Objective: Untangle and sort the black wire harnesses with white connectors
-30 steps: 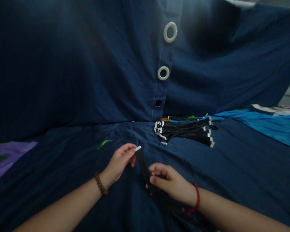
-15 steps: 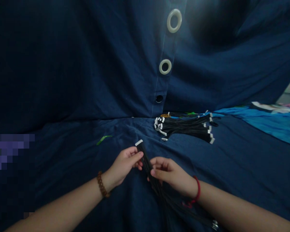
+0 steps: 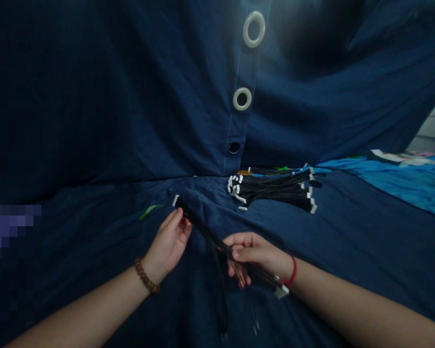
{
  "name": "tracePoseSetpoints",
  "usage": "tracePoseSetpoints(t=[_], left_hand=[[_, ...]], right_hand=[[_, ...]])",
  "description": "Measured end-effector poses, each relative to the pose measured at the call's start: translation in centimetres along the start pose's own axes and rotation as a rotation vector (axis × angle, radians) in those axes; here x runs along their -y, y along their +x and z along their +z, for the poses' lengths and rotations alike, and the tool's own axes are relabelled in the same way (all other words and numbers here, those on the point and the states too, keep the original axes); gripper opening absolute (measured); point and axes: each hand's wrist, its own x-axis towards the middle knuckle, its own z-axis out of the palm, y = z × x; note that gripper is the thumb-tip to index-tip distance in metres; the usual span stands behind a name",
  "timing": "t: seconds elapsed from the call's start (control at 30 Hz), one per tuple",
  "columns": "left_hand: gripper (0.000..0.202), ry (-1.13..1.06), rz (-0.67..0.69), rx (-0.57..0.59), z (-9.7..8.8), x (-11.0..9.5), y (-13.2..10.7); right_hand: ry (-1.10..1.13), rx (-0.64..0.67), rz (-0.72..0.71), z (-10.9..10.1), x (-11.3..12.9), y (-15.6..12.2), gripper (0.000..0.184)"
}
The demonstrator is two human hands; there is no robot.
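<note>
My left hand [image 3: 168, 241] pinches the upper end of a thin black wire bundle [image 3: 203, 229] just below its white connector [image 3: 175, 200]. My right hand [image 3: 252, 253] is closed around the same bundle lower down, near a second white connector [image 3: 281, 290] by my wrist. The bundle stretches slantwise between both hands over dark blue cloth [image 3: 348, 251]. More loose black strands hang below my right hand. A wooden bead bracelet is on my left wrist, a red cord on my right.
A pile of black wire harnesses with white connectors [image 3: 271, 191] lies beyond my hands. Behind it rises a dark blue curtain with white grommets [image 3: 242, 98]. Bright blue fabric [image 3: 402, 186] lies at right, a small green scrap [image 3: 148, 210] at left.
My left hand has pulled the connector end up and to the left. The right hand slid down the bundle, whose lower connector now shows by my wrist.
</note>
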Motion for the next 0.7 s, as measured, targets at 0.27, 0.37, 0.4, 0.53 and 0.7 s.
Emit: tracePoseSetpoints(t=[0.27,0.37,0.4,0.53,0.7], left_hand=[[0.008,0.415,0.101,0.126,1.5,0.2,-3.2],[0.012,0.715,0.337,0.349,2.1,-0.7,-5.8],[0.015,0.850,0.474,0.454,2.3,-0.9,-6.7],[0.025,1.256,0.710,0.774,2.7,-1.0,-9.1],[0.032,1.584,0.704,0.822,2.9,0.3,-9.4]], right_hand=[[-0.111,-0.521,-0.242,0.6,0.1,0.5,0.024],[-0.132,-0.660,-0.285,0.7,0.3,0.7,0.024],[-0.136,-0.691,-0.293,0.8,0.4,0.7,0.023],[-0.139,-0.761,-0.296,1.6,1.1,0.7,0.023],[-0.126,-0.783,-0.247,3.5,1.5,0.9,0.023]])
